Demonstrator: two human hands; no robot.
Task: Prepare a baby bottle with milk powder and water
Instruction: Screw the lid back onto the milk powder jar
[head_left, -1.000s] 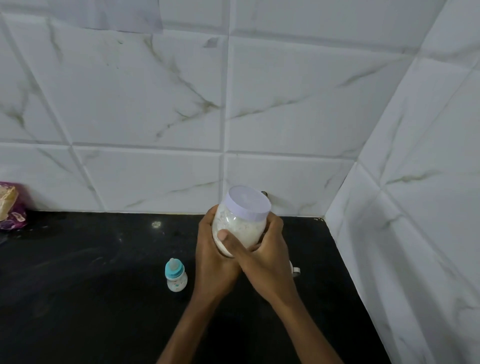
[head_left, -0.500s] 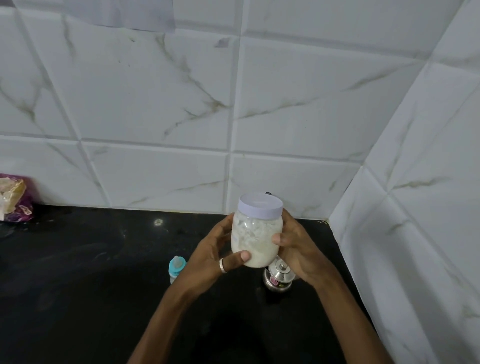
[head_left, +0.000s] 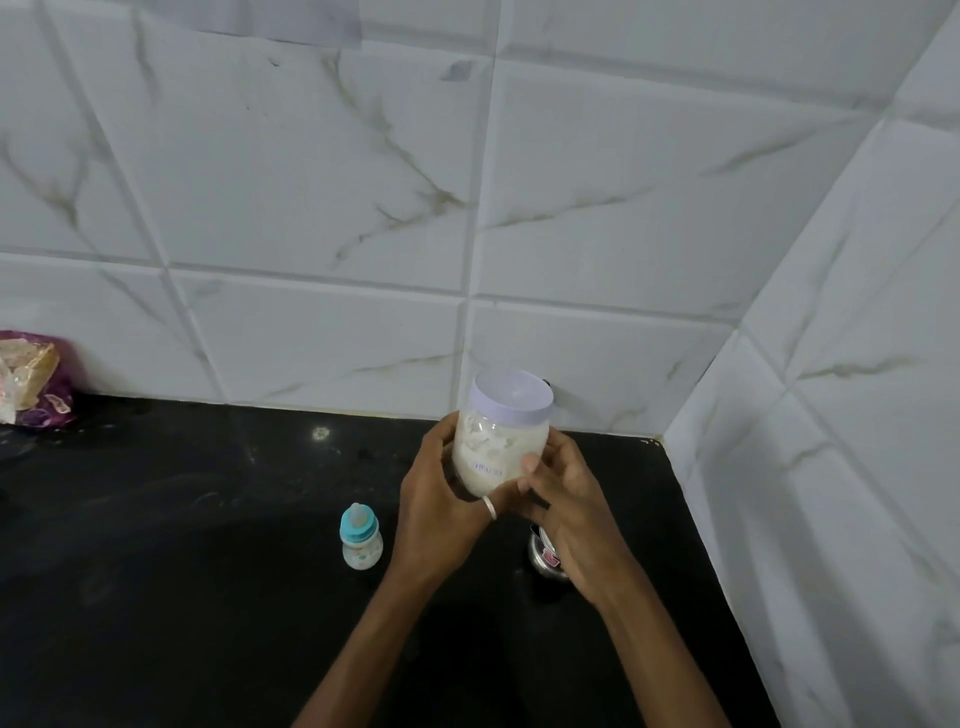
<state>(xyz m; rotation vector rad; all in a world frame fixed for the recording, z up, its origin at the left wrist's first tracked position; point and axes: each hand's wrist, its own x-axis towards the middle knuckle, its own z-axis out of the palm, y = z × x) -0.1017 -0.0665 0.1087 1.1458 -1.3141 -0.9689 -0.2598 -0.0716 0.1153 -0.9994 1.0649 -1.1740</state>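
1. Holding entry: powder jar (head_left: 498, 452), clear, with white powder inside and the pale lid (head_left: 511, 397) on. I have it raised off the desk (head_left: 182, 545), near the back wall and tipped slightly.
2. Left hand (head_left: 441, 514): fingers wrapped round the jar's left side and base, with a ring (head_left: 489, 506) showing. Right hand (head_left: 566, 509): fingers curled round the jar's right side, thumb lying across the front.
3. Change: a second ago my hands overlapped across the jar's front. Now they sit on either side, and a faint blue label shows between them. The lid has stayed on throughout, so I judge that opening has not begun and no powder has been moved.
4. Baby bottle (head_left: 360, 538): upright on the desk, teal collar and teat fitted, just left of my left wrist and apart from it. Half a second ago the wrist hid most of it; now it is in full view. It has yet to be opened.
5. Steel vessel (head_left: 543, 558): on the desk under my right hand and mostly covered by it. Its knobbed top showed plainly half a second ago. I cannot tell what it contains.
6. Unclear: the label text is unreadable. A small dark object behind the lid is unidentified. A packet (head_left: 31, 379) is cut off by the left edge. No scoop is in view.
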